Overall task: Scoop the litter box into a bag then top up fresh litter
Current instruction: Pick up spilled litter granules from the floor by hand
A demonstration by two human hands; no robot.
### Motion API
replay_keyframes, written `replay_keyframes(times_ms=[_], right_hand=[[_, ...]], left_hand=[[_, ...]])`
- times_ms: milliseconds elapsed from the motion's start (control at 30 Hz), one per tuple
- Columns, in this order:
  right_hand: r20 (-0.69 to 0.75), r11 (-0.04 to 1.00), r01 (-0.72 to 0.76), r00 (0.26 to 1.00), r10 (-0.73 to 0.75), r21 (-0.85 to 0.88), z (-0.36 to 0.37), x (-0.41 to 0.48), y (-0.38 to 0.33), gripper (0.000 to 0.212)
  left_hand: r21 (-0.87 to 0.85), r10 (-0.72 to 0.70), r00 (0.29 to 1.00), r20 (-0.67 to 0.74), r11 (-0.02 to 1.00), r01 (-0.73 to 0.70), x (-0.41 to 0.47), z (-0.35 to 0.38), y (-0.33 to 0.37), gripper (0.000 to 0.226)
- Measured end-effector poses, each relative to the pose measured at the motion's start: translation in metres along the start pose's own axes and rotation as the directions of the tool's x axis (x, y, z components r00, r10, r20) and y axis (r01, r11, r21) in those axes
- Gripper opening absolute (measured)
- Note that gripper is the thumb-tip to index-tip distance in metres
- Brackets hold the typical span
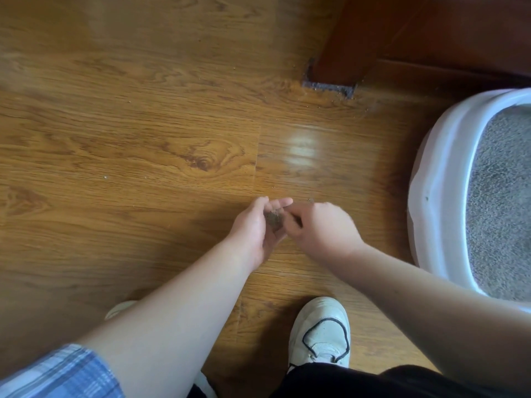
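Cupping a small pile of litter (pixel 273 219), the left hand (pixel 257 229) lies palm up, mid-frame. The right hand (pixel 323 225) beside it has curled, blurry fingers; I cannot tell if it pinches anything. The litter box (pixel 439 168) sits at the right edge. Wood floor (pixel 129 139) spreads wide on the left.

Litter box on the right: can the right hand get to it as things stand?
Probably yes. Only bare floor lies between the right hand and the rim of the litter box, and the box is open on top. The left hand is cupping loose litter, so it is busy.
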State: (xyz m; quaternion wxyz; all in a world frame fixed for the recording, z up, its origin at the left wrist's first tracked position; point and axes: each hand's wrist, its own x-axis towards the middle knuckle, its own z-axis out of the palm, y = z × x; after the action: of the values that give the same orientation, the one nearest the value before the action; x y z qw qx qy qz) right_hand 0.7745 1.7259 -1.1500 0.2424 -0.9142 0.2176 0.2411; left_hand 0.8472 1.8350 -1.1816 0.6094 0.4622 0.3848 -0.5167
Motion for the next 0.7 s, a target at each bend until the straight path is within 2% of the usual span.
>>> replay_keyframes(times_ms=[100,200,267,333,400,433,533,700], right_hand=[[0.088,0.996,0.073,0.994,-0.069,-0.047,0.011,-0.009,-0.007,0.038],[0.092,1.000,0.014,0.996,-0.016,0.026,0.014,-0.011,0.006,0.045],[0.039,0.996,-0.045,0.998,0.042,0.075,0.015,-0.012,0.018,0.044],[-0.036,0.995,-0.065,0.997,0.067,0.072,0.015,-0.008,0.034,0.033],[-0.138,0.996,-0.029,0.990,0.040,0.084,0.013,0.000,0.052,0.010],[-0.201,0.997,0.024,0.980,-0.008,0.078,0.012,0.004,0.060,0.013],[-0.291,0.986,0.166,0.943,-0.163,-0.014,0.013,0.015,0.079,0.050],[-0.229,0.962,0.250,0.936,-0.269,-0.111,0.021,0.015,0.087,0.051]], left_hand=[[-0.032,-0.047,0.999,0.016,0.998,0.047,-0.003,-0.002,-0.007,0.046],[-0.062,-0.040,0.999,0.015,0.997,0.041,-0.003,-0.007,-0.010,0.044],[-0.076,-0.020,1.000,0.014,0.997,0.021,-0.003,-0.011,-0.008,0.043],[-0.074,0.010,1.000,0.024,0.997,-0.008,-0.002,-0.014,-0.003,0.043],[-0.065,0.029,0.999,0.042,0.998,-0.027,-0.002,-0.014,0.002,0.044],[-0.067,0.033,0.998,0.049,0.997,-0.030,-0.002,-0.015,0.004,0.045],[-0.078,0.035,0.998,0.051,0.996,-0.030,-0.002,-0.016,0.009,0.045],[-0.096,0.034,0.998,0.048,0.995,-0.029,-0.004,-0.016,0.011,0.044]])
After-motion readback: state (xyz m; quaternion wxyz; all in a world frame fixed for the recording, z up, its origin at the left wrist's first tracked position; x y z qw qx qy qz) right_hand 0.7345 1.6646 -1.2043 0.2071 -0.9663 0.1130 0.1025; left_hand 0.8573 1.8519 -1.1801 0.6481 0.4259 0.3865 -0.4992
